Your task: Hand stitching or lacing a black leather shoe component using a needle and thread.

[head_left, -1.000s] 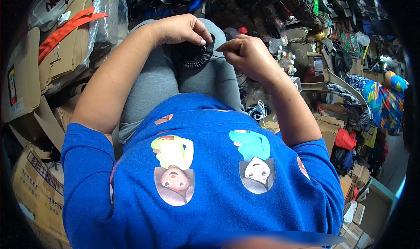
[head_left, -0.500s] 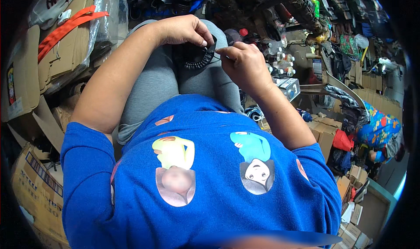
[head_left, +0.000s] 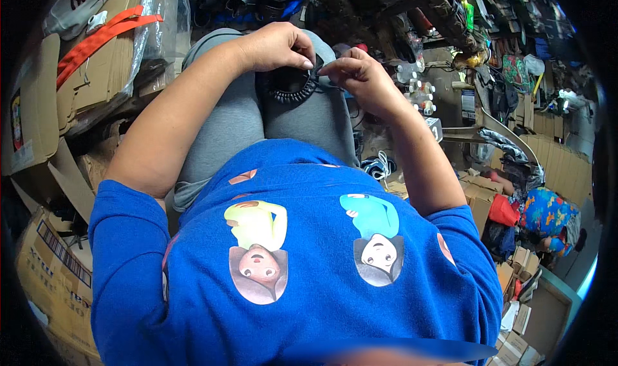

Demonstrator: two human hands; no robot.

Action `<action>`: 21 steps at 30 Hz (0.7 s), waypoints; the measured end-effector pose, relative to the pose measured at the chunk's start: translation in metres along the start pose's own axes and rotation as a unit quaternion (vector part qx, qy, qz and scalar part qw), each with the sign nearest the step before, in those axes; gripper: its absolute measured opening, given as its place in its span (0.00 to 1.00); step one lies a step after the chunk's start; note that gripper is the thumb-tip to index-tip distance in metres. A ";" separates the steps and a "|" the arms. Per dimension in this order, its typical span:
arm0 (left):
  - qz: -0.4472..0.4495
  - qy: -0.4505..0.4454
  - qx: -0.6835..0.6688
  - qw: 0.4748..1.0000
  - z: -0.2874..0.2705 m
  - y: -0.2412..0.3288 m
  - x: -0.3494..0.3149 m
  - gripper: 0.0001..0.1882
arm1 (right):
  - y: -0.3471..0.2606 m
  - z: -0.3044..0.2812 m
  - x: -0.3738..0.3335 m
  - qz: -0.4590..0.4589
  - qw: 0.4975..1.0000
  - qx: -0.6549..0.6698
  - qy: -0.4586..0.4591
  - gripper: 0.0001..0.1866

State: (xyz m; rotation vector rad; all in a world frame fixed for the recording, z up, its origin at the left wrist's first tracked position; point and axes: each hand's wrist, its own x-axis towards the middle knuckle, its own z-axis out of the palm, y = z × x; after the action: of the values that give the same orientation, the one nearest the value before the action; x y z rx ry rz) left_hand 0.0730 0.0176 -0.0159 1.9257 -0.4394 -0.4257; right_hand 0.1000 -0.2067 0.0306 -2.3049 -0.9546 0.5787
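Note:
A black ring (head_left: 293,97) with closely set ribs along its near side sits over my lap, against the grey trousers (head_left: 222,118). My left hand (head_left: 281,48) reaches over its far side, with thumb and forefinger pinched at the rim. From the right, my right hand (head_left: 362,77) points its closed fingertips at the ring's upper right edge, close to the left fingertips. Whatever thin or small piece those right fingers hold is too small to make out. Part of the ring's far side is hidden by my left hand.
Cardboard boxes (head_left: 55,289) and orange straps (head_left: 96,44) lie on the left. Several bottles (head_left: 421,95) stand beyond my right hand. Dark clutter (head_left: 360,15) fills the far side. A person in bright patterned clothing (head_left: 547,211) is at the far right.
My right hand has shifted slightly up and right, and its fingers have changed pose. The ring sits a little differently on my lap. The person at the far right has shifted.

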 end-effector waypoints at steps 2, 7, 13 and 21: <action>0.015 -0.011 0.000 1.000 -0.001 -0.001 -0.001 0.12 | 0.004 -0.003 0.004 0.042 0.995 0.076 -0.049 0.10; 0.029 -0.024 0.016 0.999 -0.004 0.003 -0.002 0.12 | 0.029 0.001 0.013 0.036 0.976 0.191 -0.102 0.09; 0.008 -0.017 0.025 1.000 -0.004 0.004 -0.001 0.11 | 0.035 0.006 0.013 0.075 0.952 0.274 -0.118 0.10; 0.021 -0.019 0.013 1.000 -0.003 -0.001 0.000 0.11 | 0.025 0.018 -0.011 0.031 0.992 0.120 0.029 0.10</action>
State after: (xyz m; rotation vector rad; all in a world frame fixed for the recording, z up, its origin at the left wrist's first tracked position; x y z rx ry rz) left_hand 0.0744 0.0206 -0.0161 1.9316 -0.5113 -0.4308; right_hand 0.0947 -0.2234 0.0025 -2.1297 -0.7451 0.6143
